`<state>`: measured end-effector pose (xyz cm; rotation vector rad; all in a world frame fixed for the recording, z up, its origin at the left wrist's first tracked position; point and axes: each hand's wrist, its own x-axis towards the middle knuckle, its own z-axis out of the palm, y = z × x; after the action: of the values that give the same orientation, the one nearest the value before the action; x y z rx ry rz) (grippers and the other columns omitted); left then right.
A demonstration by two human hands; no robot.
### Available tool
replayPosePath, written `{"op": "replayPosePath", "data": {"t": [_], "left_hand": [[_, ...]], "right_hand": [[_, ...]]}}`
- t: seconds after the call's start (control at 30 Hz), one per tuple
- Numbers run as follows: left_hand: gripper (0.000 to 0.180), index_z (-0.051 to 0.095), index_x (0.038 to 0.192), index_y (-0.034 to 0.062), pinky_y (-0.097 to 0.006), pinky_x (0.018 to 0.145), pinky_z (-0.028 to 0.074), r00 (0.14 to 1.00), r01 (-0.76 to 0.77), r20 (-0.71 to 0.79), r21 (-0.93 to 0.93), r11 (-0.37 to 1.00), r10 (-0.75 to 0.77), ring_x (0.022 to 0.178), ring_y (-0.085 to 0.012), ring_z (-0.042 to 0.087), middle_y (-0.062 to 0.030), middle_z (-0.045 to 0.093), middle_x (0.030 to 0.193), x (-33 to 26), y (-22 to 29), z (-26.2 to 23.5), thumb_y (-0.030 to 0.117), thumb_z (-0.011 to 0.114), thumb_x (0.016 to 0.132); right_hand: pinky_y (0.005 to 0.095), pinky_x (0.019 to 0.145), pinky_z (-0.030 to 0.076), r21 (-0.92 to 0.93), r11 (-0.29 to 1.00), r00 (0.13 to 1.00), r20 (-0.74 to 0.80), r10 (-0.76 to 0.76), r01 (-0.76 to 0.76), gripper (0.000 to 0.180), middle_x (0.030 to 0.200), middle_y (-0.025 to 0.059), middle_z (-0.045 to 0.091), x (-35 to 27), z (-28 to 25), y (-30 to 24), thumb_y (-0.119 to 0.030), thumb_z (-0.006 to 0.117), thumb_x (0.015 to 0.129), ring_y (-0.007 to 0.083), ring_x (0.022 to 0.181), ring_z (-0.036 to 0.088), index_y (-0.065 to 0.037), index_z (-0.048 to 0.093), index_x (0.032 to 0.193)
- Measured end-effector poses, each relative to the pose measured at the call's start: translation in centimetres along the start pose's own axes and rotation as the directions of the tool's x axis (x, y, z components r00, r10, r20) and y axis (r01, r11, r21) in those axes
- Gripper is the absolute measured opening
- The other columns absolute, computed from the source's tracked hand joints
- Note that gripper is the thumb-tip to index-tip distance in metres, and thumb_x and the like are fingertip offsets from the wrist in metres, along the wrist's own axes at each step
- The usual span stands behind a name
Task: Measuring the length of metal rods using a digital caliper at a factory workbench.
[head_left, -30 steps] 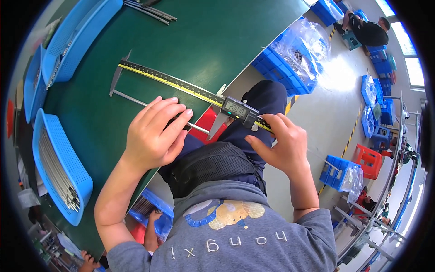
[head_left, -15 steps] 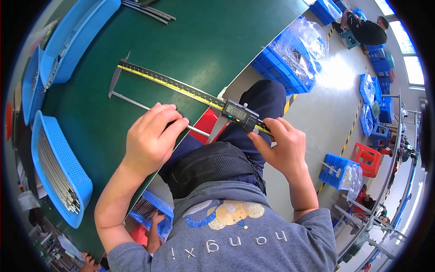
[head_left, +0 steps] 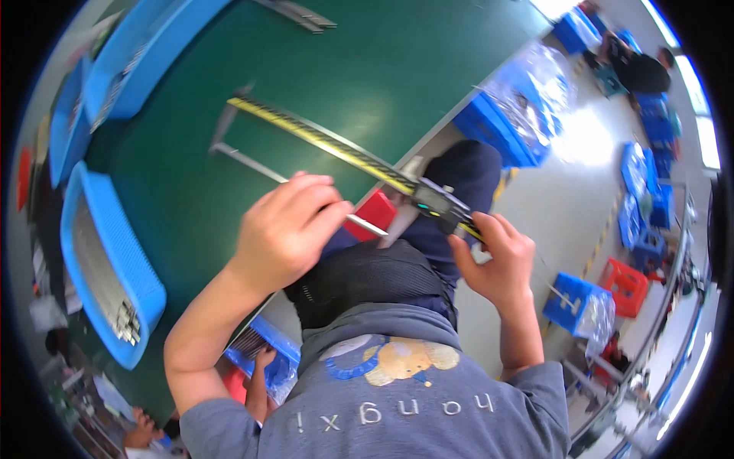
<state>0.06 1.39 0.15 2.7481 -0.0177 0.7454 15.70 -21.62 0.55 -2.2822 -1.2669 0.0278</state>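
Note:
My left hand (head_left: 284, 233) pinches a thin metal rod (head_left: 254, 163) between thumb and fingers near its middle. Alongside the rod lies a long digital caliper (head_left: 329, 144) with a yellow-marked beam and a dark display housing. My right hand (head_left: 501, 256) grips the caliper by the near end of its beam, just beyond the housing. The rod spans between the two caliper jaws, one end at each. Motion blur hides whether both ends touch the jaws.
Blue perforated baskets (head_left: 157, 294) stand along the left of the green table (head_left: 367, 69), one filled with rods. More rods (head_left: 298, 14) lie at the far edge. Blue crates (head_left: 497, 130) and a red stool (head_left: 623, 287) are on the floor at right. Other people work nearby.
Both hands, with the caliper and rod, have shifted slightly to the right. The whole view has also shifted and blurred. Both grips are unchanged.

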Motion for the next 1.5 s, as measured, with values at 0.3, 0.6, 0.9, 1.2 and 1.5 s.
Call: {"op": "replayPosePath", "data": {"t": [0.3, 0.6, 0.9, 1.2, 1.5], "left_hand": [[0.017, 0.068, 0.084, 0.0072, -0.037, 0.078, 0.056, 0.999, -0.013, -0.041, -0.079, 0.997, 0.010, 0.087, -0.0244, 0.064, -0.0063, 0.062, 0.087, 0.4, 0.4, 0.7, 0.006, 0.067, 0.067], [0.021, 0.068, 0.089, 0.0056, -0.037, 0.079, 0.055, 0.998, -0.056, -0.026, -0.029, 0.998, 0.055, 0.088, -0.0252, 0.064, -0.0066, 0.062, 0.088, 0.3, -0.5, 0.2, 0.005, 0.066, 0.068], [0.031, 0.068, 0.096, 0.0055, -0.044, 0.086, 0.052, 0.998, -0.055, 0.020, -0.062, 0.997, 0.056, 0.094, -0.0281, 0.063, -0.0086, 0.064, 0.095, 0.3, -0.1, -0.2, 0.003, 0.069, 0.066], [0.031, 0.068, 0.097, 0.0047, -0.045, 0.086, 0.051, 0.999, -0.031, 0.040, -0.100, 0.995, 0.035, 0.093, -0.0286, 0.063, -0.0092, 0.064, 0.095, 0.3, -0.3, -0.5, 0.006, 0.069, 0.066], [0.029, 0.068, 0.098, 0.0069, -0.043, 0.086, 0.051, 0.993, -0.046, 0.109, -0.031, 0.998, 0.049, 0.095, -0.0274, 0.062, -0.0084, 0.063, 0.098, 0.6, 0.4, -0.6, 0.010, 0.071, 0.069]], "right_hand": [[0.0306, 0.047, 0.043, 0.016, 1.000, 0.999, 0.052, 0.015, -0.016, 0.027, 0.069, 0.0084, 0.056, -0.6, -0.9, 1.0, -0.013, 0.074, 0.073, 0.0215, 0.051, 0.056, -0.003, 0.060, 0.094], [0.0323, 0.046, 0.043, -0.039, 0.999, 1.000, 0.017, 0.026, -0.026, 0.029, 0.065, 0.0041, 0.054, -0.3, -0.4, 0.3, -0.031, 0.075, 0.075, 0.0224, 0.052, 0.056, -0.008, 0.059, 0.084], [0.0326, 0.048, 0.045, -0.040, 0.998, 0.999, 0.030, 0.045, -0.044, 0.035, 0.069, 0.0044, 0.056, -0.8, -1.0, 0.2, -0.034, 0.077, 0.071, 0.0234, 0.055, 0.059, -0.008, 0.060, 0.088], [0.0324, 0.049, 0.046, -0.030, 0.998, 0.998, 0.047, 0.051, -0.050, 0.041, 0.070, 0.0046, 0.055, -0.6, -0.9, -0.1, -0.037, 0.077, 0.069, 0.0226, 0.056, 0.059, -0.008, 0.061, 0.093], [0.0332, 0.049, 0.045, -0.066, 0.997, 0.998, 0.041, 0.048, -0.045, 0.037, 0.070, 0.0050, 0.055, -0.5, -0.6, 0.0, -0.036, 0.076, 0.070, 0.0244, 0.055, 0.059, -0.009, 0.061, 0.090]]}}
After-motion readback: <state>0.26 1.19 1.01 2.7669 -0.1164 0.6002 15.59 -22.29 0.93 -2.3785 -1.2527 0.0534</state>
